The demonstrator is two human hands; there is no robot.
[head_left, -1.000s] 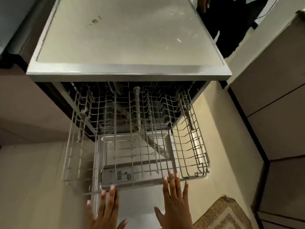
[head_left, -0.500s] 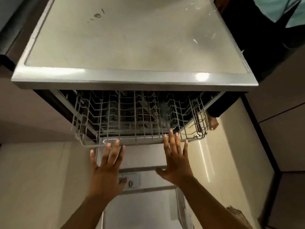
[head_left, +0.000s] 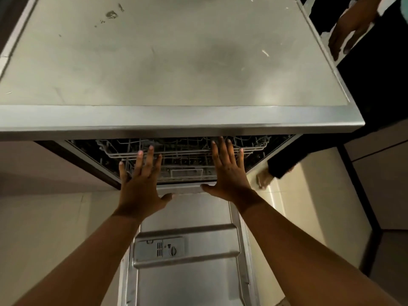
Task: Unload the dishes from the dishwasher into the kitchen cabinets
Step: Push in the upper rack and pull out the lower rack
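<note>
Your left hand [head_left: 141,184] and right hand [head_left: 229,173] are both spread wide, fingers straight, holding nothing, held up in front of the wire rack [head_left: 183,151]. Whether the fingertips actually touch the rack's front rail you cannot tell from this angle. The rack sits inside the dishwasher [head_left: 88,155], tucked under the counter [head_left: 154,62], and no dishes show among its wires. The door [head_left: 187,261] lies open and flat below your forearms, its steel inner face up, with the detergent cup [head_left: 160,249] set into it.

The counter is a dull grey slab with a metal front edge, marked by smudges, a dark stain near the back left and a few pale scratches on the right. The floor [head_left: 44,228] is pale and glossy on both sides of the door. Beige cabinets [head_left: 384,184] with dark seams stand on the right. Another person waits at the counter's far right corner: a hand [head_left: 351,27] hangs by the edge, and a foot [head_left: 263,180] rests on the floor beside the dishwasher.
</note>
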